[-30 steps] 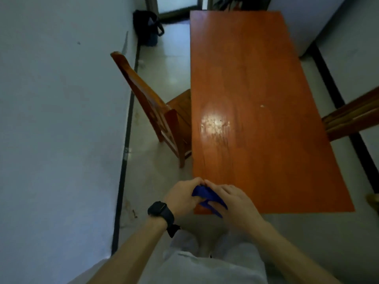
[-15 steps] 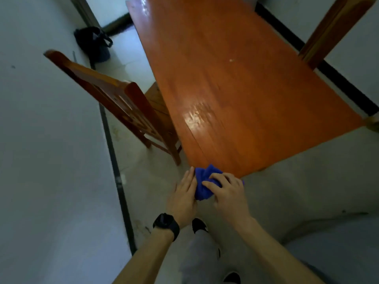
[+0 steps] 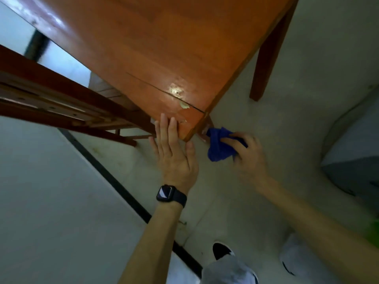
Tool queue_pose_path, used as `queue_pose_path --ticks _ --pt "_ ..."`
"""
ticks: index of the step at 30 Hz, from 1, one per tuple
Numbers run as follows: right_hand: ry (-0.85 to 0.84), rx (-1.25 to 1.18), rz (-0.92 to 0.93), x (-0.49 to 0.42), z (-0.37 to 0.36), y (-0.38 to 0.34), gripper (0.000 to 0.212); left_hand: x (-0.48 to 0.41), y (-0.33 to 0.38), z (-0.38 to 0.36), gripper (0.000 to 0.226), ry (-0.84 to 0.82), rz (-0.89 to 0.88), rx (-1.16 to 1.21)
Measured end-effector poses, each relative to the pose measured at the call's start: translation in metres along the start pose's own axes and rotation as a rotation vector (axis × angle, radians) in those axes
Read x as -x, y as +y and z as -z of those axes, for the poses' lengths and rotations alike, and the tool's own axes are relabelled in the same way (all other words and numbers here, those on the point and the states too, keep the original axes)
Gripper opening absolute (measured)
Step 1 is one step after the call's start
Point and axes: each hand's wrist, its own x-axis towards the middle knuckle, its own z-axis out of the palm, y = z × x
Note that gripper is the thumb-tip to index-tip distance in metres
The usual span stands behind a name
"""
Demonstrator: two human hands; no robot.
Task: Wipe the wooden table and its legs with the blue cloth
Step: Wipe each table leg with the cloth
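Observation:
The wooden table [image 3: 160, 48] fills the upper part of the view, its near corner pointing down at me. My left hand [image 3: 174, 152], with a black watch on the wrist, rests flat with straight fingers on that corner. My right hand [image 3: 246, 154] grips the bunched blue cloth [image 3: 218, 144] just below and right of the corner, where the top of the near leg [image 3: 207, 126] shows under the tabletop. The cloth touches the leg there. Another table leg [image 3: 266, 58] stands at the upper right.
A wooden chair [image 3: 51, 99] is tucked against the table's left side. A white wall with a dark skirting line [image 3: 114, 181] runs along the left. The floor is pale tile. My shoe [image 3: 222, 251] and knee show at the bottom.
The view has dropped low and close to the table's near corner. My right hand took the cloth down off the tabletop edge to the leg, and my left hand let go and laid flat on the corner.

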Motion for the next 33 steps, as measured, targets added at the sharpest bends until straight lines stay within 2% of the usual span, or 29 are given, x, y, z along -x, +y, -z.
queue_pose_path --ticks 2,5,9,12,14,16,18,19,21,22,23,25,27,29,31,33 --pt "-0.002 -0.048 -0.047 0.007 -0.015 0.012 0.061 0.001 -0.001 -0.016 0.054 0.102 0.008 0.066" --pt "0.043 -0.159 -0.129 0.002 -0.016 0.011 0.043 0.002 0.002 -0.032 0.054 0.201 0.044 0.174" --pt "0.207 -0.258 -0.178 -0.024 -0.014 -0.004 0.046 0.015 0.0 -0.051 0.065 0.198 0.143 0.293" --pt "0.28 -0.291 -0.047 -0.046 -0.028 -0.019 0.045 0.028 -0.017 -0.072 0.063 0.084 0.35 0.371" --pt "0.273 -0.257 0.1 -0.05 -0.05 -0.021 0.047 0.029 -0.029 -0.086 0.057 0.013 0.369 0.424" --pt "0.183 -0.235 0.146 -0.042 -0.085 0.0 0.059 0.025 -0.036 -0.099 0.052 -0.01 0.347 0.506" --pt "0.011 -0.1 0.168 -0.028 -0.118 0.044 0.069 0.024 -0.041 -0.115 0.061 0.011 0.32 0.556" --pt "-0.123 -0.039 0.124 -0.021 -0.131 0.071 0.065 0.026 -0.044 -0.123 0.067 0.024 0.308 0.561" --pt "-0.371 0.007 -0.028 -0.009 -0.146 0.12 0.053 0.032 -0.053 -0.14 0.065 0.056 0.289 0.57" --pt "-0.383 -0.035 -0.073 -0.006 -0.147 0.137 0.05 0.033 -0.056 -0.148 0.061 0.071 0.281 0.574" --pt "-0.342 -0.09 -0.08 -0.009 -0.144 0.146 0.048 0.034 -0.059 -0.157 0.058 0.081 0.28 0.578" --pt "-0.109 -0.234 0.02 -0.021 -0.131 0.141 0.046 0.035 -0.06 -0.173 0.053 0.105 0.274 0.615" --pt "0.161 -0.336 0.186 -0.041 -0.109 0.114 0.044 0.037 -0.059 -0.189 0.052 0.161 0.254 0.676" --pt "0.343 -0.383 0.39 -0.057 -0.092 0.083 0.045 0.036 -0.059 -0.203 0.052 0.221 0.244 0.719" --pt "0.368 -0.278 0.552 -0.07 -0.091 0.063 0.052 0.035 -0.058 -0.209 0.054 0.302 0.314 0.791" --pt "0.339 -0.15 0.616 -0.076 -0.108 0.065 0.059 0.032 -0.059 -0.211 0.058 0.388 0.388 0.869"
